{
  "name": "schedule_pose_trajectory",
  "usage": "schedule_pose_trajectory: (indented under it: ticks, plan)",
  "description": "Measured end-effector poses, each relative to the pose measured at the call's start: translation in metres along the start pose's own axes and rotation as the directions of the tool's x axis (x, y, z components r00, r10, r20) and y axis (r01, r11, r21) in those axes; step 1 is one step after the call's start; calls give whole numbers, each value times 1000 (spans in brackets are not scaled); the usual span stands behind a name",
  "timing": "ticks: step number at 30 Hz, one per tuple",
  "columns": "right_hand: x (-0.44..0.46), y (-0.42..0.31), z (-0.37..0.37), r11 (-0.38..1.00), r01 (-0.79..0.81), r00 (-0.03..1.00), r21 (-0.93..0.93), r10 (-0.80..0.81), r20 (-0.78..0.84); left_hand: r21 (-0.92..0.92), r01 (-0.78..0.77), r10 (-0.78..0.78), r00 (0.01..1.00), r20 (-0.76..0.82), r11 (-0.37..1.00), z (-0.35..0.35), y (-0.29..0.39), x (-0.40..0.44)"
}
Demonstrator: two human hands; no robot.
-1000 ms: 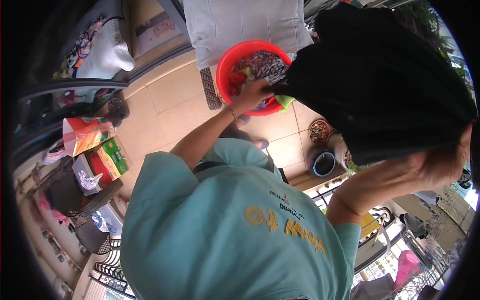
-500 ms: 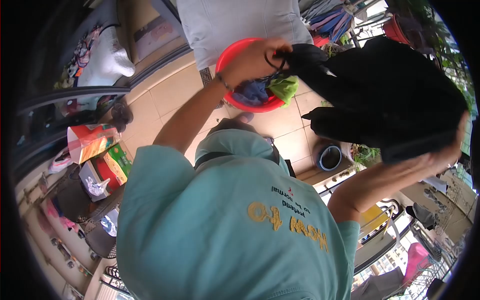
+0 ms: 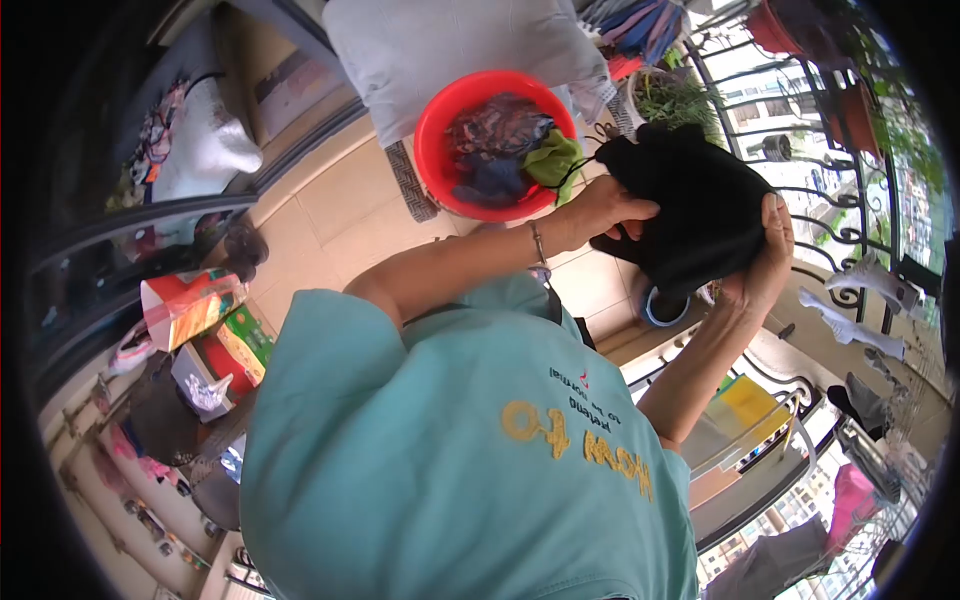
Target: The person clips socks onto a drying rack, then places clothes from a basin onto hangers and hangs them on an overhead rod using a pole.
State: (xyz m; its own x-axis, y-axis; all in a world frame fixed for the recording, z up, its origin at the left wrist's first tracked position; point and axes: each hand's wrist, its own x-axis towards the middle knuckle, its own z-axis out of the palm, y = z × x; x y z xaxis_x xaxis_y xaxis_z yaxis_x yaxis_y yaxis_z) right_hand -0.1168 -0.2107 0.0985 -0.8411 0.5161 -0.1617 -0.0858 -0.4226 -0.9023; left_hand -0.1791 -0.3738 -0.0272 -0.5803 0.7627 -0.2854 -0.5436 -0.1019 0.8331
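A black garment with a thin cord [image 3: 695, 205] hangs bunched between my two hands, in front and to the right of my body. My left hand [image 3: 605, 212], with a bracelet at its wrist, pinches the garment's near left side. At the right edge of the cloth, my right hand [image 3: 768, 250] grips it with the thumb on top. The cord trails from its upper left corner towards a red basin [image 3: 430, 150] on the floor. Inside that basin lie dark patterned and blue cloth [image 3: 495, 135] and a lime-green cloth [image 3: 552, 160].
A light grey draped cover [image 3: 450, 40] stands behind the basin. To the right are a black metal railing [image 3: 840, 200], potted plants [image 3: 675, 100] and hanging socks [image 3: 850, 322]. A blue-rimmed pot [image 3: 665, 308] sits under the garment. Boxes [image 3: 225, 350] are stacked at the left.
The black garment, spread wide before, is now gathered smaller and nearer my body. My left hand has moved right and down from over the basin; my right hand has come inward.
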Motion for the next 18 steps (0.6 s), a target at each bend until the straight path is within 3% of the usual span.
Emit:
schedule_pose_trajectory:
  ticks: [2,3,4,6,9,12,13,16,18]
  plan:
    - [0,1,-19,999,6,1000,33,-6,13,19,-57,58,998,-21,998,3,-18,14]
    - [0,2,-28,998,2,1000,62,-4,21,19,-57,58,992,-109,998,3,-20,15]
    - [-1,4,-38,996,-3,1000,92,0,30,77,-200,206,975,-82,977,1,-18,15]
    - [-1,6,-52,996,-5,1000,91,6,-14,-76,-38,25,986,-166,996,1,-11,15]
    - [-10,8,-53,997,-17,996,80,23,-85,-17,-43,40,987,-158,999,-8,-10,20]
    - [-15,10,-76,997,-13,997,71,18,-70,-170,-64,40,989,-145,983,-25,-12,40]
    - [-18,10,-83,998,-13,995,63,19,-93,-305,-107,59,985,-162,946,-11,12,36]
    - [-24,13,-108,999,-15,990,41,21,-140,-380,-179,173,984,-48,908,-11,35,41]
    - [-28,20,-130,999,-14,989,28,18,-145,-445,-131,132,991,-29,886,0,51,35]
